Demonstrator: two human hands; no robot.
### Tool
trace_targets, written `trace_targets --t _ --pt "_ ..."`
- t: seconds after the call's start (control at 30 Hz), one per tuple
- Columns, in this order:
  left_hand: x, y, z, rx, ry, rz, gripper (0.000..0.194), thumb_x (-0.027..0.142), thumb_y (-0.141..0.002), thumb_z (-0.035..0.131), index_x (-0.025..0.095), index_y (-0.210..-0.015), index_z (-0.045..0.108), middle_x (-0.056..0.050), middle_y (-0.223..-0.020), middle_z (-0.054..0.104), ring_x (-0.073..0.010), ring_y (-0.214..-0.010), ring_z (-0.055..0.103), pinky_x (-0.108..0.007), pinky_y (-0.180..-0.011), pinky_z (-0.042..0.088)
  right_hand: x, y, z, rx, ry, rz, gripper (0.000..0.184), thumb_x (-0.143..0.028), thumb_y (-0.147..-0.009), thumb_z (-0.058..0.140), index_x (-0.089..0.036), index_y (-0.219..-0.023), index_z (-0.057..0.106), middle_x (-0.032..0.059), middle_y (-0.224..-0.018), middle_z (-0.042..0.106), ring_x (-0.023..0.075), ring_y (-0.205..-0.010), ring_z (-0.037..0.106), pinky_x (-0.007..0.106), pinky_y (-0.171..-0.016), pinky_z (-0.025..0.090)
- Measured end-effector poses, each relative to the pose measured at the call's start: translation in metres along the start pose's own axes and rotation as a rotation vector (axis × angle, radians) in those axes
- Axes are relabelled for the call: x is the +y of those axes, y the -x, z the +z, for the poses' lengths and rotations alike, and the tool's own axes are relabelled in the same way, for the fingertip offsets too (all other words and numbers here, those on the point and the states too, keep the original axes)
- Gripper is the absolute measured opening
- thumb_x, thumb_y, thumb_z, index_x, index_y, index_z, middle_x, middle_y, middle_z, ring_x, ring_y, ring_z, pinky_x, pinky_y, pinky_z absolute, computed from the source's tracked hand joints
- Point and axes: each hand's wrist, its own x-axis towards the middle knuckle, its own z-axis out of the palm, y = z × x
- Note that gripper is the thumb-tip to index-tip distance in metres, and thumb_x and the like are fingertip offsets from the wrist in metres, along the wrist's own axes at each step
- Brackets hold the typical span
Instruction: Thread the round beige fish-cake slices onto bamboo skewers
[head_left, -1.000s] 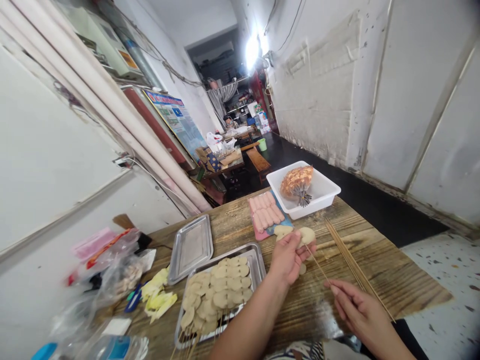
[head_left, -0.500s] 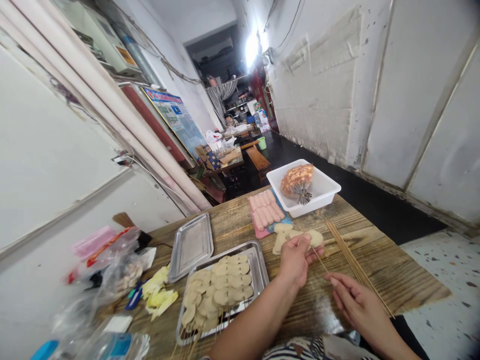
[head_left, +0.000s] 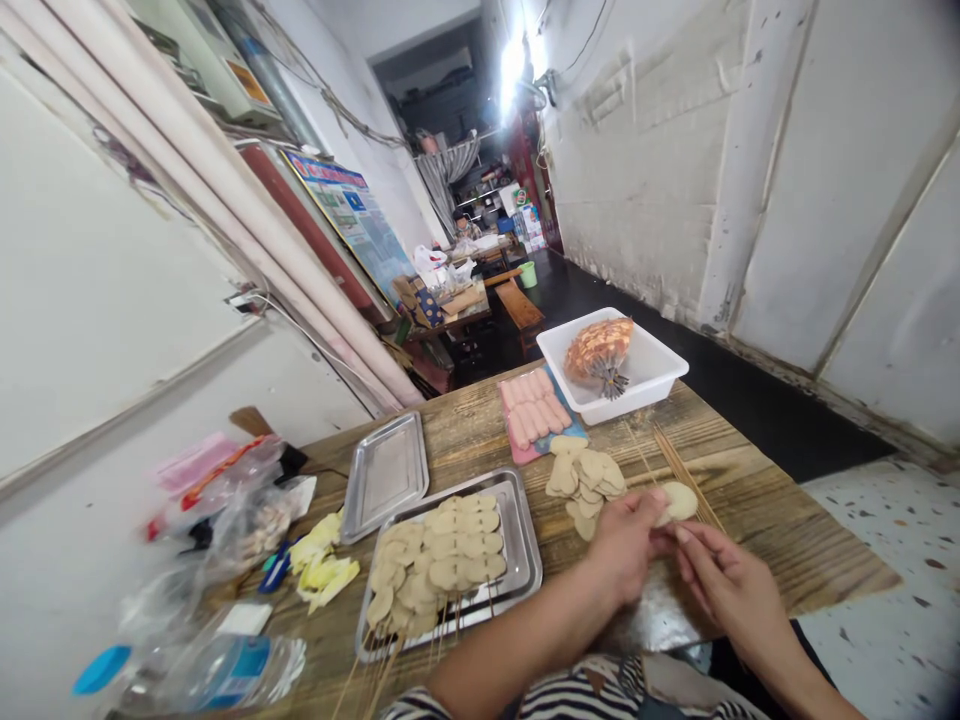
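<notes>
My left hand (head_left: 626, 540) is closed on a pale round food slice (head_left: 679, 500), held just above the wooden table (head_left: 787, 540). My right hand (head_left: 724, 580) meets it from the right with pinched fingers; the bamboo skewer it held a moment ago is hidden between the two hands. A small pile of loose slices (head_left: 585, 478) lies just beyond my left hand. A bundle of bare bamboo skewers (head_left: 679, 470) lies on the table behind the held slice.
A steel tray (head_left: 521, 540) holds several skewered slices; an empty steel tray (head_left: 386, 475) lies behind it. Pink sausages (head_left: 532, 418) sit by a white tub (head_left: 652, 375) with a skewered bundle. Bags, yellow scraps and a bottle (head_left: 217, 675) crowd the left.
Both hands drew together and toward me; the slice moved along the skewer to my right hand. The pile of slices that my left hand covered now shows.
</notes>
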Motion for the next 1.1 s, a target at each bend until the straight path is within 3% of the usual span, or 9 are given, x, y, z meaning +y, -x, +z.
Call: trace_targets --t 0.03,0.07,0.17,0.27,0.37,0.6,0.9,1.1 --pt "0.009 -0.007 -0.007 -0.022 -0.047 0.01 0.039 0.044 -0.068 0.06 0.011 -0.09 0.06 -0.01 -0.083 0.063 -0.0144 -0.068 0.057 -0.027 -0.063 0.044 0.0 0.0 -0.002 0.007 -0.004 0.004 0.036 -0.049 -0.078 0.053 -0.017 -0.093 0.057 -0.0078 -0.05 0.043 0.0056 -0.036 0.034 0.017 -0.034 0.026" --pt "0.019 -0.015 -0.017 0.03 -0.133 0.076 0.039 0.04 -0.069 0.061 0.014 -0.097 0.058 -0.009 -0.087 0.063 -0.0149 -0.072 0.058 -0.029 -0.067 0.044 0.001 -0.001 -0.005 0.014 -0.008 0.01 0.038 -0.05 -0.077 0.053 -0.016 -0.096 0.056 -0.0078 -0.05 0.043 0.0056 -0.036 0.034 0.017 -0.034 0.026" --pt "0.05 -0.043 -0.051 0.151 -0.717 0.301 0.032 0.029 -0.071 0.058 0.014 -0.098 0.06 -0.01 -0.095 0.064 -0.017 -0.083 0.057 -0.031 -0.078 0.042 0.004 0.001 -0.011 0.026 -0.01 0.037 0.041 -0.051 -0.076 0.054 -0.016 -0.097 0.056 -0.0077 -0.049 0.042 0.0057 -0.035 0.033 0.017 -0.032 0.024" --pt "0.067 -0.063 -0.077 0.138 -1.291 0.26 0.029 0.029 -0.072 0.055 0.015 -0.097 0.061 -0.01 -0.1 0.063 -0.0199 -0.091 0.055 -0.031 -0.082 0.038 0.006 0.005 -0.013 0.022 -0.008 0.06 0.041 -0.051 -0.075 0.055 -0.016 -0.096 0.057 -0.0081 -0.048 0.043 0.0053 -0.032 0.032 0.017 -0.031 0.022" --pt "0.068 -0.074 -0.084 0.08 -1.521 0.212 0.03 0.028 -0.071 0.056 0.017 -0.098 0.061 -0.008 -0.097 0.064 -0.0201 -0.09 0.055 -0.028 -0.079 0.038 0.008 0.008 -0.011 -0.005 -0.008 0.065 0.039 -0.05 -0.074 0.055 -0.016 -0.093 0.057 -0.009 -0.046 0.042 0.0045 -0.031 0.03 0.017 -0.03 0.02" --pt "0.065 -0.086 -0.08 -0.01 -1.533 0.245 0.048 0.021 -0.063 0.061 0.018 -0.112 0.058 -0.003 -0.088 0.065 -0.0158 -0.076 0.056 -0.024 -0.069 0.04 0.018 0.009 -0.012 -0.05 -0.009 0.082 0.038 -0.047 -0.075 0.055 -0.016 -0.095 0.057 -0.0089 -0.047 0.043 0.0044 -0.033 0.031 0.017 -0.032 0.021" --pt "0.072 -0.066 -0.077 -0.081 -1.677 0.425 0.018 0.017 -0.069 0.052 0.016 -0.078 0.067 -0.008 -0.084 0.065 -0.0183 -0.082 0.055 -0.026 -0.076 0.038 0.024 0.009 -0.014 -0.059 -0.008 0.082 0.038 -0.048 -0.077 0.053 -0.016 -0.097 0.056 -0.0076 -0.049 0.042 0.0071 -0.038 0.034 0.019 -0.036 0.025" --pt "0.068 -0.062 -0.084 -0.135 -1.391 0.426 0.012 0.018 -0.069 0.051 0.016 -0.077 0.06 -0.003 -0.075 0.062 -0.0139 -0.07 0.054 -0.025 -0.068 0.041 0.025 0.01 -0.014 -0.061 0.004 0.085 0.042 -0.051 -0.076 0.053 -0.016 -0.098 0.057 -0.0077 -0.048 0.042 0.0071 -0.037 0.032 0.02 -0.036 0.024"
